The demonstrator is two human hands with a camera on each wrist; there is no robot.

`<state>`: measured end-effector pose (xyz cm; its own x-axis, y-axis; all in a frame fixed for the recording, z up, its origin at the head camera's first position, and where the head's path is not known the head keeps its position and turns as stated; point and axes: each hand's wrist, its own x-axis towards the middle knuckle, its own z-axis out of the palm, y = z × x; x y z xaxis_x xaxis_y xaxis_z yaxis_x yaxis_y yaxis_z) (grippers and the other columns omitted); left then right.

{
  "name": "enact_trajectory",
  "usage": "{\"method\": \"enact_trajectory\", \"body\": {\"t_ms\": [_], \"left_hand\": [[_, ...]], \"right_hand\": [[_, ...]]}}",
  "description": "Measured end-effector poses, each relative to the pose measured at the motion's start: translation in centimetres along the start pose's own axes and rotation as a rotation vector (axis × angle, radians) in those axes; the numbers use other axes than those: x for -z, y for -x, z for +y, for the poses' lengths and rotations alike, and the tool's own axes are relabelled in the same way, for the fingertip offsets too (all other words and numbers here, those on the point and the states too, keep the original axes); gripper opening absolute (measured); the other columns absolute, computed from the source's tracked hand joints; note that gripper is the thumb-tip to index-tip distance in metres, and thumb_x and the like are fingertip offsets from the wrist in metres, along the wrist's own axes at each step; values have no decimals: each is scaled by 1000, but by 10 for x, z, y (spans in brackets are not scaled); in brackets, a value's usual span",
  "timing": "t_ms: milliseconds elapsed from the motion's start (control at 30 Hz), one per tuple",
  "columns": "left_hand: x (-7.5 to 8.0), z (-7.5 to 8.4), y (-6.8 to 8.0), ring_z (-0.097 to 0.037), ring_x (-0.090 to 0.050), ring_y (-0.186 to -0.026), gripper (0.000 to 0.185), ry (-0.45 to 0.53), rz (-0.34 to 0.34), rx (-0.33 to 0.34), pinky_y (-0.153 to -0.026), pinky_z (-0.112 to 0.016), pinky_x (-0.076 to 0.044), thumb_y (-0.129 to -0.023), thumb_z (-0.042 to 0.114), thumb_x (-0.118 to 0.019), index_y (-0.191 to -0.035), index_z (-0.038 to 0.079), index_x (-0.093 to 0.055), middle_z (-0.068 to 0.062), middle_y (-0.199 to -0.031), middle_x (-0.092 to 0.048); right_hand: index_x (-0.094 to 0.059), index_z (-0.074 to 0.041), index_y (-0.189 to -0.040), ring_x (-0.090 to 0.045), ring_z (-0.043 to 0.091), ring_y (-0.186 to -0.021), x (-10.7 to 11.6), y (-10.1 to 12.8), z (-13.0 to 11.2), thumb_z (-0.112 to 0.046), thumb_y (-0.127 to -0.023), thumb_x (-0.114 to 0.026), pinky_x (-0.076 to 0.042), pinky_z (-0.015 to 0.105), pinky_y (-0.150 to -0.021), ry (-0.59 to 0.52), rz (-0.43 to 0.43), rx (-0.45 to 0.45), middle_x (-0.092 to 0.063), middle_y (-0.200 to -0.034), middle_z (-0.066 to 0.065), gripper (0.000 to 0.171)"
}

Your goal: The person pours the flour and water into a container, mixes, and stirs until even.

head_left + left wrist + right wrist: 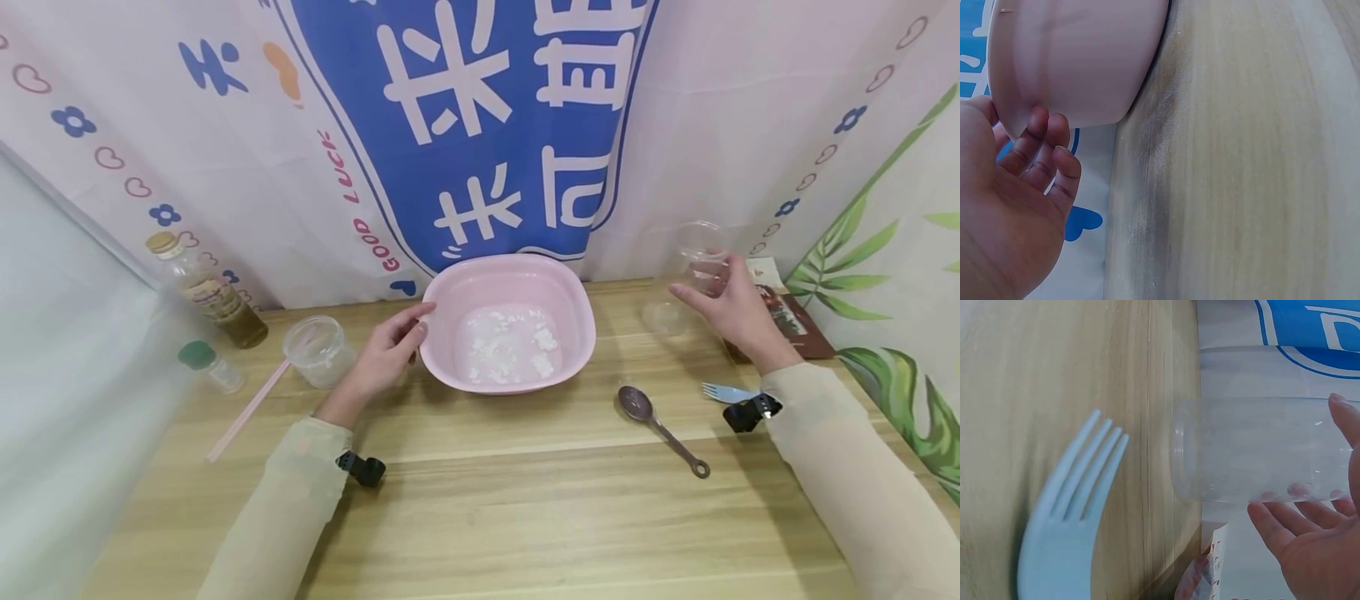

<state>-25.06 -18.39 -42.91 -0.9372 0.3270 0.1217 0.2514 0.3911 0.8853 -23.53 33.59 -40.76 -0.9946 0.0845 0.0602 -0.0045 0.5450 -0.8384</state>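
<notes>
A pink plastic basin (510,383) stands at the back of the table, with white clumps (510,342) in its bottom. My left hand (386,350) holds its left rim; in the left wrist view the fingertips (1038,119) touch the outer wall. At the back right, my right hand (738,312) grips a tall clear plastic cup (686,267), fingers on one side and thumb on the other. The cup (1254,450) stands upright on the table. Closer to me lie a brown spoon (636,403) and a light blue fork (1063,550), partly hidden by the right wrist.
On the left are an oil bottle (221,304), a green-capped jar (198,357), a clear tub (318,354) and a pink stick (247,412). A brown package (802,325) lies behind my right hand. A printed cloth (337,108) hangs along the table's back edge.
</notes>
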Motion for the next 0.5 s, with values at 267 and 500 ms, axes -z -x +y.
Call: {"method": "enact_trajectory", "body": {"t_ms": [267,500], "left_hand": [[0,0,-2,-29,-57,-75,43,-3,0,-7,-64,-29,-51,-114,15,-53,-155,4,-56,-11,-91,-56],[0,0,-1,-25,-57,-75,43,-12,1,7,-64,-29,-52,-114,16,-52,-155,6,-57,-9,-92,-56]], "right_hand": [[7,-12,-172,-29,53,-160,9,11,2,-40,-100,-78,-31,68,-126,-13,-30,-39,-14,-178,27,115],[13,-10,-172,-30,53,-158,15,38,0,-32,-103,-75,-35,61,-124,19,-31,-2,-11,-179,26,114]]}}
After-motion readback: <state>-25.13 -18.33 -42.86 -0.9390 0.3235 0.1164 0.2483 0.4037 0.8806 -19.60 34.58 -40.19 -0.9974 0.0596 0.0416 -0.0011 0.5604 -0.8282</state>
